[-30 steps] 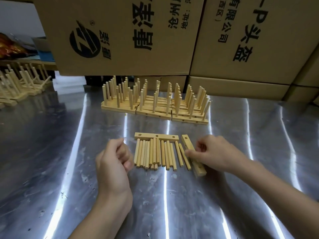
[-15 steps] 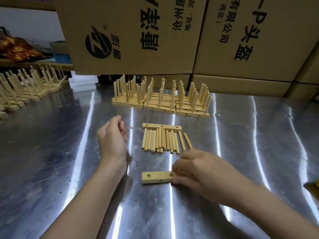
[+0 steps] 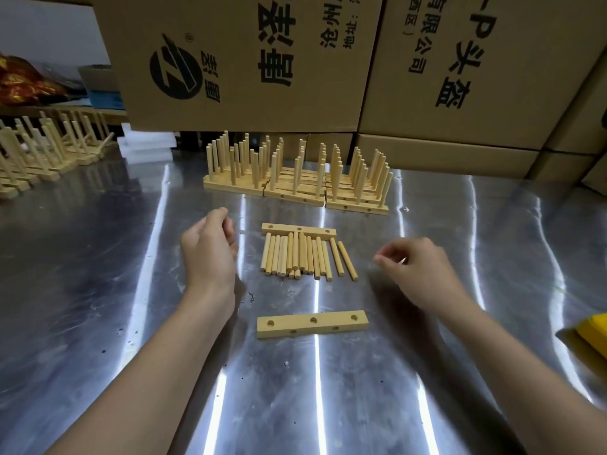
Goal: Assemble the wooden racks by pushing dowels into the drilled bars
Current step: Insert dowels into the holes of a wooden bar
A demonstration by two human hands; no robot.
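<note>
The right hand (image 3: 417, 274) has released the drilled bar (image 3: 312, 324), which now lies flat on the near side of the dowel pile (image 3: 302, 257), holes up, ready for dowels. It and the left hand (image 3: 210, 254) flank the pile, fingers loosely curled and empty.

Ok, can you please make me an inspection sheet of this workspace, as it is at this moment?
Surface: metal table, shiny, scratched, with small dark specks.
Job's things: near drilled bar lies flat, no dowels in it; far drilled bar lies flat, with loose dowels lined up side by side right beside it; finished racks stand in a row at the back.
Clutter: yellow object at the right edge, cut off; more racks far left.
Grips: left hand and right hand are either side of the dowels, fingers loosely curled, holding nothing.
Cables: nothing seen.
Surroundings: printed cardboard boxes stacked behind the table.
</note>
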